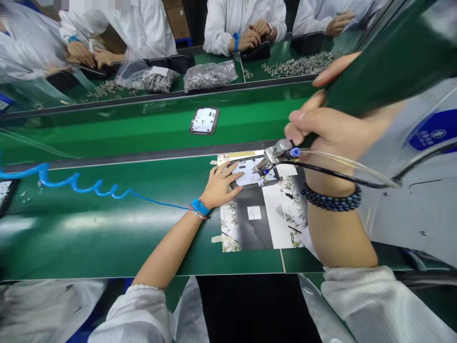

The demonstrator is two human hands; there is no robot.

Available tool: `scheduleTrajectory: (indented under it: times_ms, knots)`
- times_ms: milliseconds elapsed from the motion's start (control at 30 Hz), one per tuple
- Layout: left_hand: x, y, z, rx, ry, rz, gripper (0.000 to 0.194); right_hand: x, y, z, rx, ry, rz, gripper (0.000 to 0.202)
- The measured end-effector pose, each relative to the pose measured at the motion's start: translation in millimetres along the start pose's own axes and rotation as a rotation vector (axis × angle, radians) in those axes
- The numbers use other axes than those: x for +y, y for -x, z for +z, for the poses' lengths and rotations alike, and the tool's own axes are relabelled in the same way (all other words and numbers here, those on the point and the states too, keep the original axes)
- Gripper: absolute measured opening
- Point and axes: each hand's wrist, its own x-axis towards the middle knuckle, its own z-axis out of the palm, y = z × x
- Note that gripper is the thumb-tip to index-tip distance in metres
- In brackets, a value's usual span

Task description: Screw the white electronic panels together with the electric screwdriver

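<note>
My left hand (220,186) lies with fingers spread on the left edge of a flat device with a white circuit board (246,175) in a dark casing. My right hand (332,126) is wrapped round a large dark green powered screwdriver (389,62), which slants down from the upper right. Its metal nose (276,153), with blue fittings and thin hoses, reaches over the board's right part. Whether the tip touches the board I cannot tell. Under the device lies a printed sheet (282,214) with leaf patterns, taped to the green bench.
A similar white board (205,120) lies on the green conveyor belt (143,121) ahead. A coiled blue cord (89,185) runs left from my wrist strap. Across the belt, co-workers in white coats sit behind bags of small metal parts (210,76) and loose parts (302,65). A grey machine (407,200) stands right.
</note>
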Motion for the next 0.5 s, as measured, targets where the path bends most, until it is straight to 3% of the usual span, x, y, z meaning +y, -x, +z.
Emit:
scheduleTrajectory:
  times_ms: [167,500]
  knots:
    - [0,0,1.7,-0.004,0.012,-0.011,0.047,33,2,8,-0.051,-0.053,-0.004,0.025]
    - [1,-1,1.0,-0.005,0.016,-0.017,0.047,39,0,12,-0.031,-0.046,0.058,0.023]
